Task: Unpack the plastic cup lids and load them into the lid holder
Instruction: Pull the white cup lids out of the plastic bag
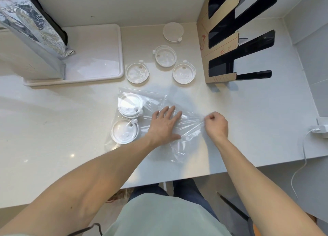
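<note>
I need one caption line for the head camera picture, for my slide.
Left hand presses flat on the clear bag of lids while the right hand pinches its edge; four lids lie loose on the counter.

On the pale stone counter [53,129], a clear plastic bag [159,100] lies near the front edge. The left hand [164,124] presses flat on it with fingers spread, while the right hand [215,124] pinches the bag's gathered right end. Two white round plastic cup lids [129,104] sit inside the bag at its left side. Four more loose lids [166,55] lie beyond the bag, toward the back. The black slotted lid holder [241,33] stands near the back right corner, and a white tray [99,54] rests at the back left.
</note>
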